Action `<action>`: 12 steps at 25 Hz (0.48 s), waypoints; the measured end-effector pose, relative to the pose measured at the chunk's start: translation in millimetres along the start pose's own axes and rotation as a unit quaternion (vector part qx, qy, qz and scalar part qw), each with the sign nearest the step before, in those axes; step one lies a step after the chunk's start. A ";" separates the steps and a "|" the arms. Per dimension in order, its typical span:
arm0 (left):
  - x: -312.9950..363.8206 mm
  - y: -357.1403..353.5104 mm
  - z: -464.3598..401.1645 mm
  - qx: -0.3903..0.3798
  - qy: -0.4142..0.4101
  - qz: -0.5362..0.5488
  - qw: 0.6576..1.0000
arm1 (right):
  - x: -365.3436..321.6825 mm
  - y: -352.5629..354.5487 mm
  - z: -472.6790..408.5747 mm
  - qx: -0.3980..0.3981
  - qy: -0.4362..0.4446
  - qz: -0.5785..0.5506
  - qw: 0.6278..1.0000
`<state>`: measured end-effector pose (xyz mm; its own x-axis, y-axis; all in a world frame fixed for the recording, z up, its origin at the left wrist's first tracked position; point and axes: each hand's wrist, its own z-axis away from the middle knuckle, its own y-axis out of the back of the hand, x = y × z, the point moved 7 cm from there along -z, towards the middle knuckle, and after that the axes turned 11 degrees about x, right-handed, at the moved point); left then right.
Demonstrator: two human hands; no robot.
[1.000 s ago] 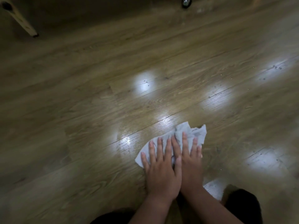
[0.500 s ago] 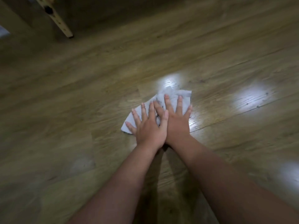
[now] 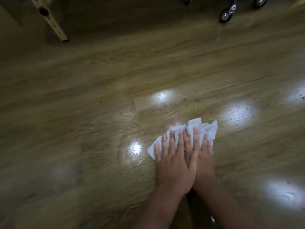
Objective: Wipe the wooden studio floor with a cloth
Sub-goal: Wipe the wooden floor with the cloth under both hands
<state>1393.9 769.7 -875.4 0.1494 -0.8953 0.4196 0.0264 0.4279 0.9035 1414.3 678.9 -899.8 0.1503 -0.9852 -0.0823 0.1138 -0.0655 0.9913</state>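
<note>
The fingers (image 3: 171, 142) of the left hand (image 3: 175, 167) are lying straight and slightly spread, pressing flat on the cloth (image 3: 206, 129). The fingers of the right hand (image 3: 204, 164) are also lying straight and a little apart, pressing the same cloth just to the right. The left hand is overlapping the right along the thumb side, so the two hands are touching. Neither hand is curling round the cloth.

The cloth is white and crumpled, lying on the wooden floor (image 3: 99, 129) right of centre. Its far edge is bunching up beyond the fingertips; its left corner is showing beside the left hand's little finger, and its right edge is showing just past the right hand.

Bright light patches are reflecting on the floor to the left, far side and right of the cloth, with small specks showing in the right-hand patches. Bare floor is lying open on the left and on the far side.

At the far left, a pale wooden leg (image 3: 52, 22) is standing on the floor, well apart from the cloth. At the far right, caster wheels (image 3: 226, 14) are resting on the floor, also well apart.
</note>
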 end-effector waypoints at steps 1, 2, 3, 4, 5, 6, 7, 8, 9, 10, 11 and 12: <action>-19.6 6.1 7.4 -0.003 0.017 -0.010 1.000 | -19.9 -1.7 4.5 0.011 0.007 -0.010 1.000; -42.8 13.3 9.8 -0.006 0.039 -0.019 0.999 | -43.7 -2.2 3.6 0.017 0.018 -0.027 0.999; -68.2 22.2 6.2 -0.010 0.065 -0.027 0.997 | -70.6 -0.9 -4.4 0.017 0.037 -0.051 0.998; -92.0 33.5 -3.1 -0.007 0.091 -0.028 0.995 | -96.7 3.5 -18.1 0.021 0.062 -0.078 0.995; -112.1 45.4 -17.4 0.003 0.113 -0.025 0.993 | -119.0 8.1 -34.9 0.031 0.088 -0.094 0.991; -127.9 55.8 -36.6 0.017 0.127 -0.025 0.991 | -137.2 10.8 -56.3 0.033 0.110 -0.100 0.988; -139.1 62.5 -57.9 0.031 0.137 -0.026 0.990 | -150.2 12.1 -79.8 0.024 0.126 -0.100 0.987; -146.8 67.4 -80.8 0.043 0.149 -0.026 0.988 | -159.3 13.3 -104.1 0.010 0.138 -0.091 0.986; -151.2 71.8 -104.6 0.050 0.159 -0.023 0.986 | -163.9 15.2 -128.9 -0.002 0.147 -0.078 0.986; -151.6 73.5 -130.6 0.052 0.166 -0.017 0.985 | -162.5 16.3 -153.7 -0.009 0.149 -0.066 0.987; -148.2 73.1 -159.0 0.049 0.165 -0.011 0.985 | -157.0 19.3 -179.1 -0.013 0.140 -0.060 0.988; -142.2 72.0 -187.1 0.042 0.156 -0.013 0.987 | -149.6 23.0 -202.3 -0.014 0.127 -0.057 0.990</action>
<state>1559.5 951.0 -886.4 0.4472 -0.8181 0.3615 -0.0461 0.3826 0.9228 1593.1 856.8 -885.4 0.3772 -0.8994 -0.2208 0.1710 -0.1667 0.9711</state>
